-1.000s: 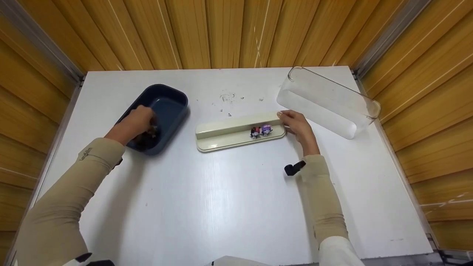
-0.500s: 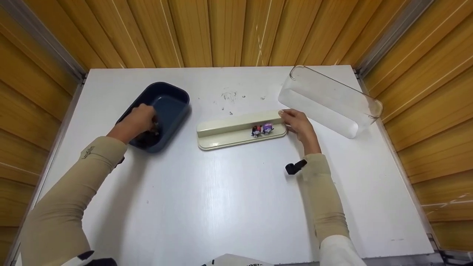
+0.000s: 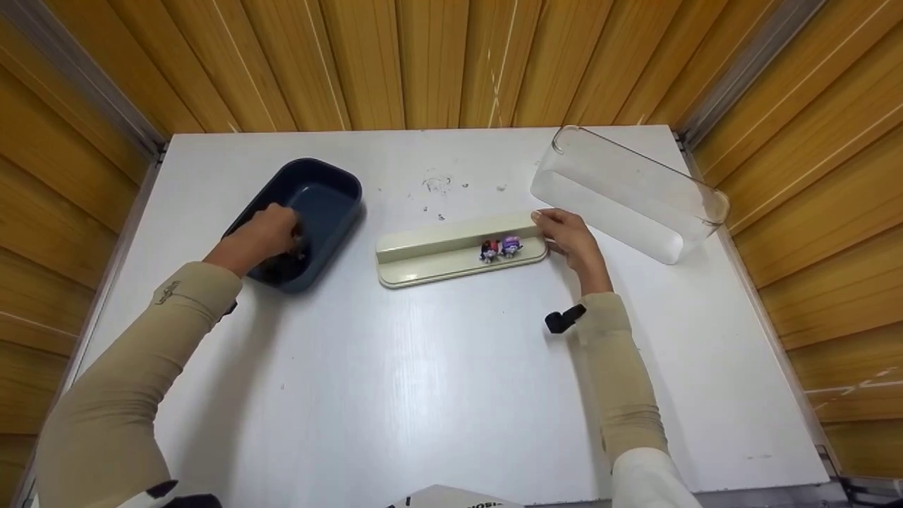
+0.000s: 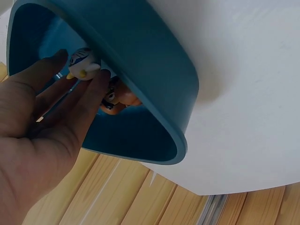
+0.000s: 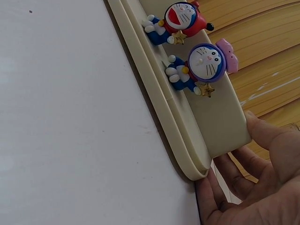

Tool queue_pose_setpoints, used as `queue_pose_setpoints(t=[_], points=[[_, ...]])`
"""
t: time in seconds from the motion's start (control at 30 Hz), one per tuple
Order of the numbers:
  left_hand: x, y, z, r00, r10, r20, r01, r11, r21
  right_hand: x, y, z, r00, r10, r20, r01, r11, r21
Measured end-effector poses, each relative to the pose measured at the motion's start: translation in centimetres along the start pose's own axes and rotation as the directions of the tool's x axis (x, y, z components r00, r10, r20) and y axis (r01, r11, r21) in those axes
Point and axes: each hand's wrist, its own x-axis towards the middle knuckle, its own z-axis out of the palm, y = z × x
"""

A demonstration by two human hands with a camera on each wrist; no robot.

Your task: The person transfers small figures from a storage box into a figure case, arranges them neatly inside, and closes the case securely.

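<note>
Cream tray [image 3: 451,263], right hand [image 3: 575,241] pinching end

Tub [image 3: 324,212] at left on the table [image 3: 395,395], left hand [image 3: 264,236] inside it on one toy [image 4: 83,68], another toy [image 4: 125,95] alongside, tray [image 3: 423,266] in the middle, two figurines [image 5: 206,63] side by side near its right end, right hand [image 3: 575,243] at that end, container [image 3: 621,183] behind to the right
</note>
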Motion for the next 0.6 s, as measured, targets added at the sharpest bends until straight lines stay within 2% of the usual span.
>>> queue_pose_setpoints(t=[0.33, 0.6], points=[[0.27, 0.58, 0.28, 1.0, -0.005, 0.016, 0.004, 1.0, 0.006, 0.07, 0.3, -0.01, 1.0, -0.003, 0.005, 0.003, 1.0, -0.026], [0.46, 0.7, 0.28, 0.999, 0.015, 0.035, -0.015, 1.0, -0.011, -0.1, 0.18, -0.07, 0.999, -0.034, 0.004, 0.034, 0.999, 0.02]])
